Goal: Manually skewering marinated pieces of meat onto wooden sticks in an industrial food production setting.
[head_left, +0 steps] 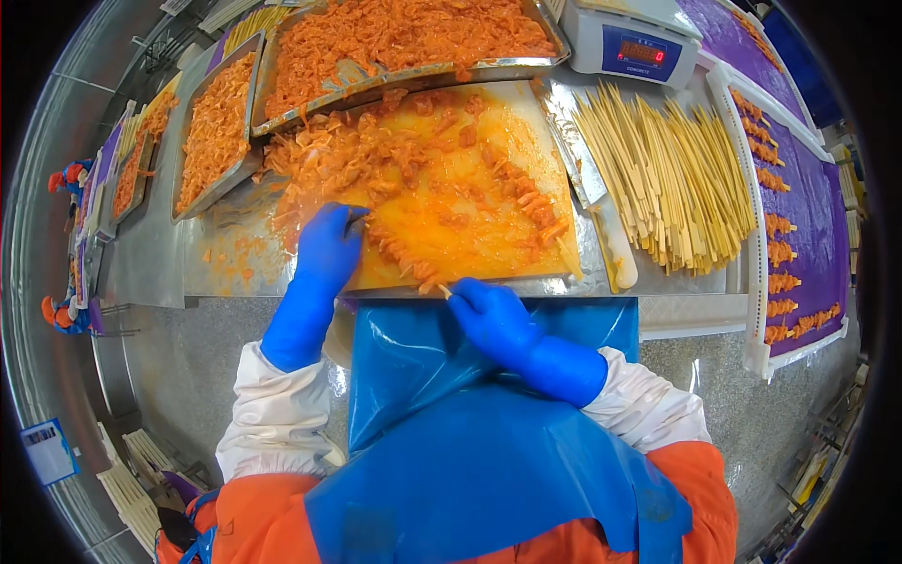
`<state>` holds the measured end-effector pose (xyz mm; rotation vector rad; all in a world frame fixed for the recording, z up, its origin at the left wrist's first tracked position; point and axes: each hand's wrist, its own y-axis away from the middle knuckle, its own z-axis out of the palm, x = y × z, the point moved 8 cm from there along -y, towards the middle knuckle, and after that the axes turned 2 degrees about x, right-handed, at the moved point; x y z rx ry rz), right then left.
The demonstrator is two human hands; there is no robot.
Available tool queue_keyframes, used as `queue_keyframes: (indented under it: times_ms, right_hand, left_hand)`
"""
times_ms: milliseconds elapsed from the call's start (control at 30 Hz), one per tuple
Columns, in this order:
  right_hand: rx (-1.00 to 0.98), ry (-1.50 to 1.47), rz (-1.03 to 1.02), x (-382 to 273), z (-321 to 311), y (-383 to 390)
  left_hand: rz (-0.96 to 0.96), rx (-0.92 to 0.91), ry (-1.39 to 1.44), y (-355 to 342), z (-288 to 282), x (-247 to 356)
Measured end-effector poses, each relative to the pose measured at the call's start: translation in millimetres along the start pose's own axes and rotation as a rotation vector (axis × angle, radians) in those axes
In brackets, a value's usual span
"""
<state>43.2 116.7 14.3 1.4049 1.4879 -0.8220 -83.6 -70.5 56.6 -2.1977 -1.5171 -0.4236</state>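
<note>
A wooden skewer threaded with orange marinated meat [406, 256] lies slantwise at the near edge of the yellow cutting board [451, 202]. My right hand [498, 324], in a blue glove, is closed in a pinch on its bare near end. At the far end of the skewer, my blue-gloved left hand [329, 246] has its fingers bent together against the meat; what lies between them is hidden. Loose marinated meat [348, 160] is heaped just beyond my left hand. A second loaded skewer [531, 202] rests on the board's right side.
Metal trays of meat [404, 38] [218, 132] stand at the back and left. To the right are a white-handled knife [613, 249], a pile of bare skewers [662, 179] and a scale [634, 42]. A white-rimmed purple tray [813, 216] at far right holds several loaded skewers.
</note>
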Motion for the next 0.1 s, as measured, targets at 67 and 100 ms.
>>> queue_keyframes:
  times_ms: [67,100]
  right_hand:
    - [-0.022,-0.025,0.048,1.6,4.3,-0.4]
    - [-0.024,-0.046,0.063,1.8,6.2,-1.4]
  left_hand:
    - [0.006,0.005,0.010,1.1,0.3,-1.3]
    - [0.002,0.003,0.017,1.0,0.7,-3.4]
